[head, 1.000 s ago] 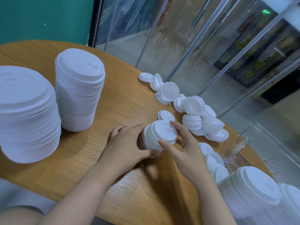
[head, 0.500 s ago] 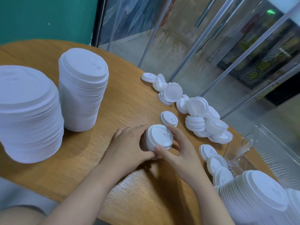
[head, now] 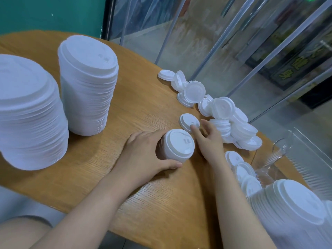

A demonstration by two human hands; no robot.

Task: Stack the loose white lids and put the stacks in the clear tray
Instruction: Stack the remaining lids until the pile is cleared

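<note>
Presently the left hand grips the small stack, steadying it on the surface, while the right hand, fingers spread, touches the single lid just beyond, presumably to add it.

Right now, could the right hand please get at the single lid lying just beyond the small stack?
Probably yes: the right hand already has a fingertip on that single lid, and nothing lies over it.

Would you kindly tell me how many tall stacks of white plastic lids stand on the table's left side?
2: the nearer tall stack at the left edge and the farther tall stack just right of it. More may lie outside the view.
</note>
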